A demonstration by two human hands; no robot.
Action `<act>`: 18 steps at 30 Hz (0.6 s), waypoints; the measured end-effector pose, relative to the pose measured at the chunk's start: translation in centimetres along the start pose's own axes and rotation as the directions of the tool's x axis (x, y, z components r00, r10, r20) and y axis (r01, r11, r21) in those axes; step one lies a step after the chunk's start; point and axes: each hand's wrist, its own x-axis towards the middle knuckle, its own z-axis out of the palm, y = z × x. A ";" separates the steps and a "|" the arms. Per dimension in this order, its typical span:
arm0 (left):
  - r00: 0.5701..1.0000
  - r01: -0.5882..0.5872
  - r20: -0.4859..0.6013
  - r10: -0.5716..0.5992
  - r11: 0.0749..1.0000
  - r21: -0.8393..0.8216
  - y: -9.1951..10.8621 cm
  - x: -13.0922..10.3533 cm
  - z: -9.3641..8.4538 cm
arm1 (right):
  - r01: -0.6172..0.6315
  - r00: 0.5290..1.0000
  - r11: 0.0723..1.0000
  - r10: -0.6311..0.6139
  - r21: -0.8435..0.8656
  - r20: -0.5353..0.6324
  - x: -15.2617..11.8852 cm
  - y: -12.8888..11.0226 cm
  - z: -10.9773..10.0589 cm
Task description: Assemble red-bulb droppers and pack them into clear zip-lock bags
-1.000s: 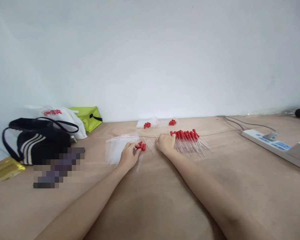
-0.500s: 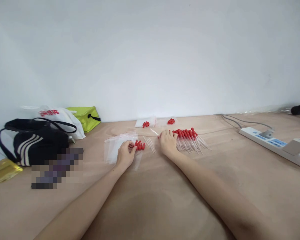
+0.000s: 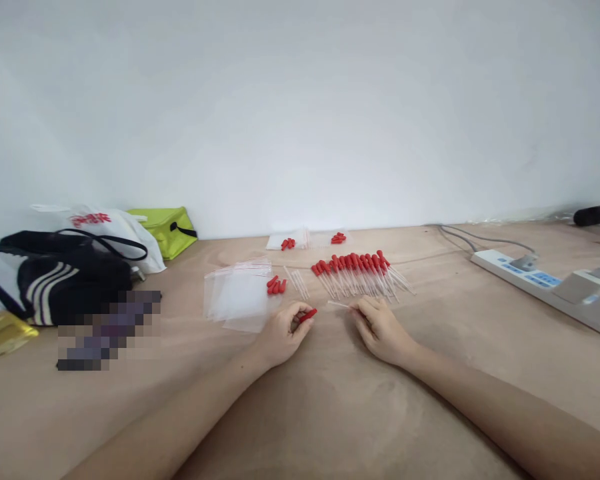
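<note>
Head view: left hand (image 3: 283, 337) is pinching, thumb and fingers clamped on a small red, bulb-shaped, rubbery-looking cap (image 3: 308, 315). Right hand (image 3: 381, 327) is clamping a slim, straight, translucent tube (image 3: 338, 305); the end inside its fingers is hidden. Tube is projecting leftward from the right grip, long axis running nearly sideways, free tip pointing toward the left grip. Cap is jutting rightward from the left grip, slanting slightly away from the wearer. Cap and tube are sitting apart, pale brown surface (image 3: 325, 380) showing between. Loose red caps (image 3: 276, 286) are lying just beyond the left grip; red-capped tubes (image 3: 365, 263) are lying beyond the right.
</note>
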 end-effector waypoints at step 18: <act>1.000 0.017 0.015 -0.017 1.000 -0.004 -0.1 0.3 -0.1 | 0.037 0.995 0.970 -0.013 -0.238 0.098 1.6 -1.3 0.8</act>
